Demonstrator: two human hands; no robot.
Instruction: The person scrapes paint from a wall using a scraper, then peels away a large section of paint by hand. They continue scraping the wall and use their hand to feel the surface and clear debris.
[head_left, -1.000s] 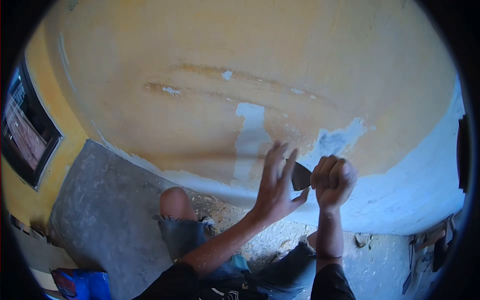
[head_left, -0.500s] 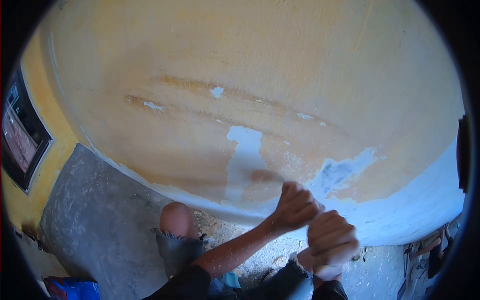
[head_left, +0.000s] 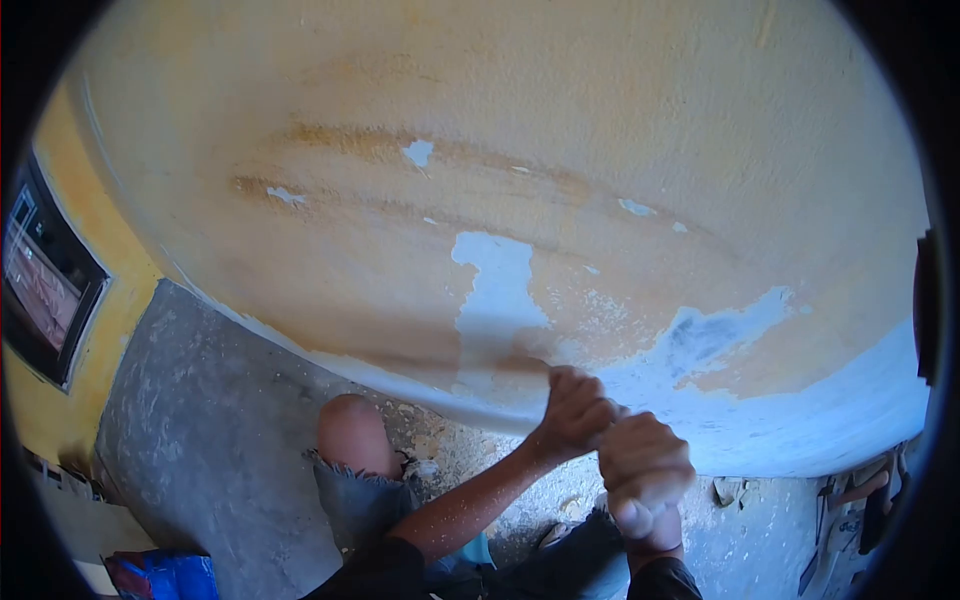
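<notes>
Both my hands are closed, one in front of the other, low against a yellow-tan wall (head_left: 350, 250). The front one, my left hand (head_left: 578, 412), is a fist close to the wall's peeled lower part. Just behind it and to the right is my right hand (head_left: 648, 468), also a tight fist and slightly blurred. Whatever they grip is hidden by the fingers. A bare whitish patch (head_left: 497, 280) runs down the wall ahead of my left hand. To the right lies a larger pale patch (head_left: 705, 338) with a grey centre. Light specks dot my left forearm.
Chips of debris (head_left: 430, 430) lie on the grey concrete floor (head_left: 220, 420) along the wall's foot. A dark-framed window (head_left: 50, 270) is at left. A blue and red package (head_left: 165, 575) sits bottom left. Assorted items (head_left: 860, 500) stand at lower right.
My two closed hands have shifted slightly left together, nearer the whitish vertical patch. The camera view has moved a little, so the wall marks appear higher.
</notes>
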